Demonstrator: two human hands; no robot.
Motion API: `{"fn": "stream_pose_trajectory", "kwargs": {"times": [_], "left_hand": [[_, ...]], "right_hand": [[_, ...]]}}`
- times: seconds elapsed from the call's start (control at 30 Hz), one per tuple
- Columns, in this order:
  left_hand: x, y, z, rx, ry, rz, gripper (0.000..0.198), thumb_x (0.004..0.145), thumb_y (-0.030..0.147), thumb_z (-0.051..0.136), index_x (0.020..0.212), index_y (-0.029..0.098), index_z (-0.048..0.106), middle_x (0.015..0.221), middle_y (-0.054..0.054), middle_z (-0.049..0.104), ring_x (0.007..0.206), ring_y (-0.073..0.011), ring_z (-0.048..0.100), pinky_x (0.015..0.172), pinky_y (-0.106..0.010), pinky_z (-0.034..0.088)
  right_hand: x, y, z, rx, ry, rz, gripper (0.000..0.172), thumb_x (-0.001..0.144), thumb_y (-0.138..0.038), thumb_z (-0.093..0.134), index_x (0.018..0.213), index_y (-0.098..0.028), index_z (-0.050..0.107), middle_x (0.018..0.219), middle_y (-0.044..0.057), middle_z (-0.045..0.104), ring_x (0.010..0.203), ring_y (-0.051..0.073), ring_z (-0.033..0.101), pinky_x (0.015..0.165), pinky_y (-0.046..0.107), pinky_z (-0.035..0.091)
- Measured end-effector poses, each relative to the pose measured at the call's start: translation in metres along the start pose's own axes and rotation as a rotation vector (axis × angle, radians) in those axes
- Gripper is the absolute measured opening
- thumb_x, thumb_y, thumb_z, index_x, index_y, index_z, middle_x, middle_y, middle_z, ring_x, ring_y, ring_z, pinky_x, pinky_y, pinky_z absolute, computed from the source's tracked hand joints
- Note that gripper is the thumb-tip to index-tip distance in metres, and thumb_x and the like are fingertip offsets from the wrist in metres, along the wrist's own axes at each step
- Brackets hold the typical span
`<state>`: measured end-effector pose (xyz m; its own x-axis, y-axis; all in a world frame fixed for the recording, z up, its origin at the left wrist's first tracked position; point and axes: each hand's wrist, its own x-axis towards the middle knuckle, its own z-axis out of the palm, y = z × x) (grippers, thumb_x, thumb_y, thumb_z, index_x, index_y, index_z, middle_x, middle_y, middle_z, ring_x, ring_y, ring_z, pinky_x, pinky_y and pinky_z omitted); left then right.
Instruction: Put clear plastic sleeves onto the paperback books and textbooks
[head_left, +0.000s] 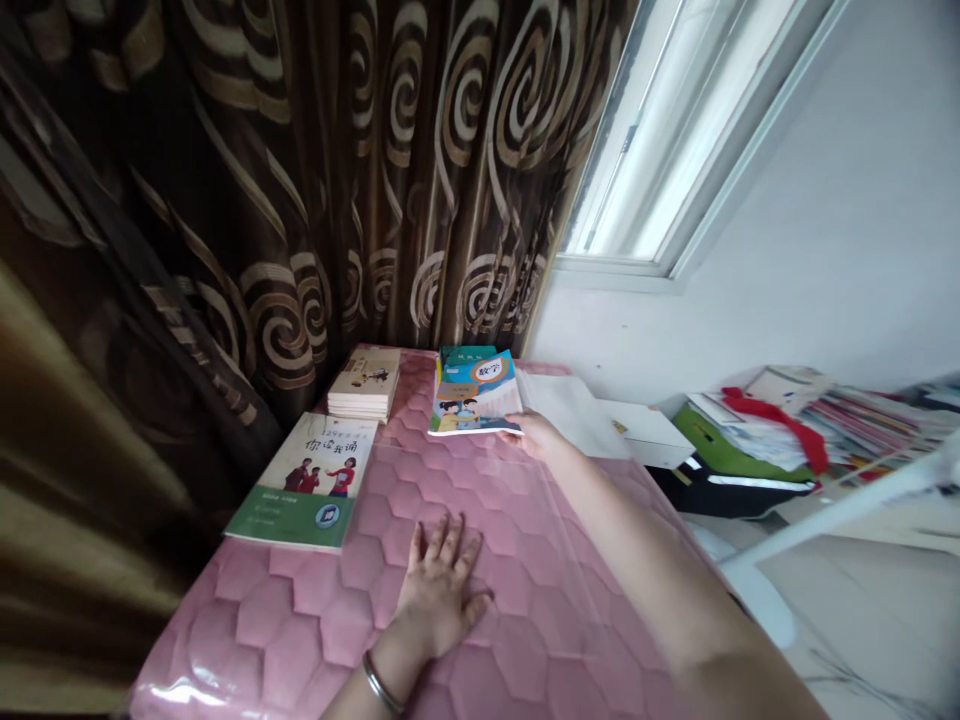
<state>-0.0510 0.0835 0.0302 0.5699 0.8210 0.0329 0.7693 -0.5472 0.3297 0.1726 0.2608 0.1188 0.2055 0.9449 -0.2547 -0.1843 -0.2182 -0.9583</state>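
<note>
My right hand (538, 437) reaches to the far side of the table and grips the lower right corner of a blue math textbook (480, 385). A green book (466, 352) shows partly from behind that textbook. My left hand (442, 585), with a silver bracelet at the wrist, lies flat on the pink table cover (510, 560), fingers spread and holding nothing. To its upper left is a white and green book (307, 480) with drawn figures on the cover. Behind that one stands a short stack of beige books (367, 383).
White sheets (574, 410) lie at the table's far right. Beyond that edge are a white box (649, 435), a green and black container (720, 455) heaped with papers, and a red cloth (780, 425). A patterned curtain (420, 180) hangs behind the table, beside a window (660, 140).
</note>
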Motion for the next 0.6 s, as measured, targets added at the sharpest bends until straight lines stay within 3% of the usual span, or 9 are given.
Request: {"fn": "stream_pose_trajectory", "kwargs": {"times": [0.07,0.17,0.37,0.47,0.6], "left_hand": [[0.0,-0.001,0.001,0.004,0.005,0.002,0.068,0.089,0.064,0.028,0.148,0.034,0.013,0.157,-0.004,0.007,0.144,-0.0298,0.007,0.112,-0.06,0.004],[0.002,-0.002,0.005,0.015,0.017,0.004,0.068,0.089,0.063,0.029,0.148,0.034,0.014,0.157,-0.004,0.008,0.144,-0.0291,0.008,0.112,-0.06,0.004],[0.002,-0.002,0.004,0.02,0.011,-0.008,0.07,0.088,0.059,0.036,0.147,0.023,0.025,0.155,-0.008,0.02,0.144,-0.0273,0.01,0.115,-0.055,0.003],[0.002,0.0,-0.006,-0.049,0.004,-0.048,0.068,0.086,0.04,0.041,0.147,0.016,0.024,0.154,-0.009,0.02,0.143,-0.0227,0.015,0.117,-0.049,0.005],[0.005,0.001,-0.016,-0.133,-0.02,-0.129,0.063,0.082,0.015,0.032,0.145,0.012,0.03,0.152,-0.008,0.026,0.141,-0.0172,0.022,0.118,-0.045,0.008]], "right_hand": [[-0.028,0.0,-0.016,0.016,0.003,0.004,0.008,0.08,-0.009,0.058,0.085,-0.015,0.054,0.064,0.0,0.062,0.047,0.01,0.054,0.044,0.022,0.048],[-0.074,0.013,-0.046,0.053,0.008,-0.018,0.011,0.076,-0.01,0.062,0.079,-0.017,0.054,0.066,0.0,0.064,0.046,0.01,0.054,0.039,0.019,0.044],[-0.15,0.08,-0.1,0.077,0.084,0.092,0.016,0.069,-0.025,0.071,0.08,-0.021,0.059,0.069,0.001,0.068,0.039,0.008,0.05,0.034,0.019,0.04],[-0.173,0.106,-0.111,0.025,0.093,0.163,0.02,0.069,-0.031,0.072,0.083,-0.023,0.06,0.071,0.0,0.068,0.039,0.009,0.052,0.034,0.02,0.041],[-0.189,0.115,-0.109,-0.04,0.067,0.241,0.027,0.068,-0.035,0.07,0.09,-0.024,0.059,0.073,0.0,0.068,0.038,0.01,0.052,0.034,0.021,0.04]]}}
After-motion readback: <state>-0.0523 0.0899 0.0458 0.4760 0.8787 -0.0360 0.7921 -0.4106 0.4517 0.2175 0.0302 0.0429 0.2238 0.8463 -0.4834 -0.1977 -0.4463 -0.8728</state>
